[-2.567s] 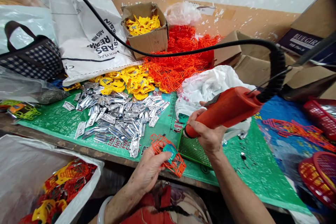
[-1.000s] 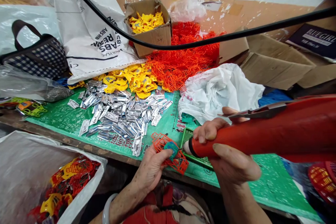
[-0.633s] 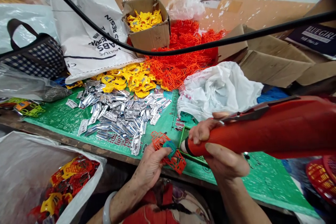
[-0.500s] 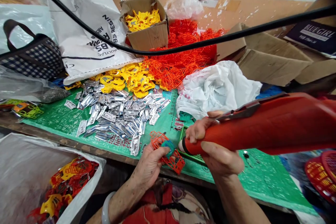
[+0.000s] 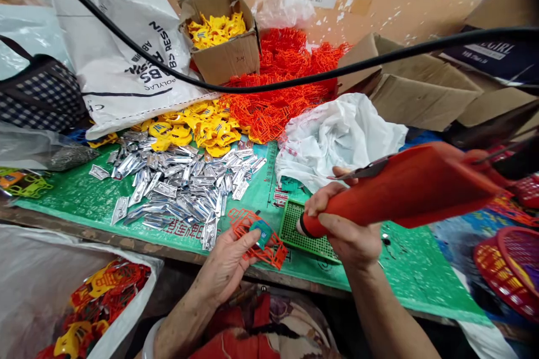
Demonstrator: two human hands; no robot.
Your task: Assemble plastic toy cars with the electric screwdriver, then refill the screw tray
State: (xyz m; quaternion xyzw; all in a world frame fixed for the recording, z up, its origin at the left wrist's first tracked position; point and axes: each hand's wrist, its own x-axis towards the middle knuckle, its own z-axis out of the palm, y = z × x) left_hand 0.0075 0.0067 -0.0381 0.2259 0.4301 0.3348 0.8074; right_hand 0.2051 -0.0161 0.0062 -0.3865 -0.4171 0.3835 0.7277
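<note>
Pinched between the thumb and fingers of my left hand [image 5: 225, 263] is an orange-red plastic frame [image 5: 273, 251], an open lattice with a small teal piece [image 5: 263, 233] under my thumb. My right hand [image 5: 351, 235] is wrapped round a red power screwdriver [image 5: 404, 188] with a black collar and pale nose. That nose points down to the left over a green perforated basket [image 5: 290, 227], apart from the frame. A pile of shiny metal plates [image 5: 185, 182] lies just beyond my left hand.
Yellow plastic parts [image 5: 210, 126] and a heap of orange-red frames [image 5: 286, 90] lie behind the plates. A cardboard box [image 5: 227, 59] holds more yellow parts. A black cable [image 5: 269, 88] crosses the view. A white sack [image 5: 138, 286] of assembled parts hangs at lower left; a red basket [image 5: 505, 269] stands right.
The screwdriver's nose has moved away from the frame, to the right, and the green basket shows more. The teal piece is more visible. The whole view has shifted slightly.
</note>
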